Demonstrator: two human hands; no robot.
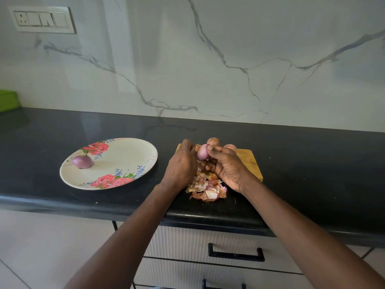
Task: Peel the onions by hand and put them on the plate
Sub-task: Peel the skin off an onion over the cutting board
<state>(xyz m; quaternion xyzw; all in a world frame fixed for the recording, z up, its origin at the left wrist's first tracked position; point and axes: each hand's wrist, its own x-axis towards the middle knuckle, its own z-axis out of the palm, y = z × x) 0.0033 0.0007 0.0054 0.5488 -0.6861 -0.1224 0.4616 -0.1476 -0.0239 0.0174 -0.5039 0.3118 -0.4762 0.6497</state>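
Observation:
A pink, partly peeled onion [202, 152] is held up between both hands above a wooden cutting board [250, 161]. My left hand [181, 163] curls round its left side and my right hand [226, 163] grips it from the right with the thumb on top. Two unpeeled brown onions [213, 141] [230, 147] lie on the board just behind my fingers. A heap of dry onion skins [206, 187] lies below my hands at the board's near edge. One peeled purple onion [82, 161] rests on the left part of a flowered plate [125, 155].
The plate and board sit on a black countertop [312, 174] against a marble wall. A green box [8, 100] stands at the far left. Drawers with black handles [235, 253] lie below the counter's front edge.

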